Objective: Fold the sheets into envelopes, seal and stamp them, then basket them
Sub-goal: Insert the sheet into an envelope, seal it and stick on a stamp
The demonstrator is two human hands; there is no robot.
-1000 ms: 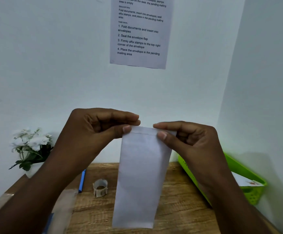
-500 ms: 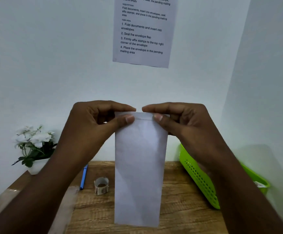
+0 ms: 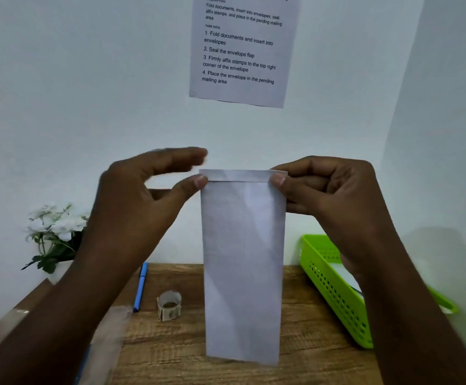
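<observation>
A long white envelope (image 3: 243, 268) hangs upright in the air above the wooden desk, its narrow flap folded down along the top edge. My right hand (image 3: 323, 190) pinches the top right corner between thumb and fingers. My left hand (image 3: 143, 201) is at the top left corner; its thumb tip touches the flap edge while the fingers are lifted and spread apart, blurred. A green perforated basket (image 3: 334, 290) stands at the right of the desk with white paper inside. A small roll of stamps (image 3: 169, 305) sits on the desk left of the envelope.
A blue pen (image 3: 140, 286) lies beside the stamp roll. White flowers (image 3: 52, 232) stand in the back left corner. A clear plastic sleeve (image 3: 106, 340) lies at the near left. An instruction sheet (image 3: 240, 48) hangs on the wall. A side wall closes the right.
Both hands slid apart along the flap to the envelope's top corners. My left fingers opened and lifted off; only the thumb still touches. The envelope hangs straighter.
</observation>
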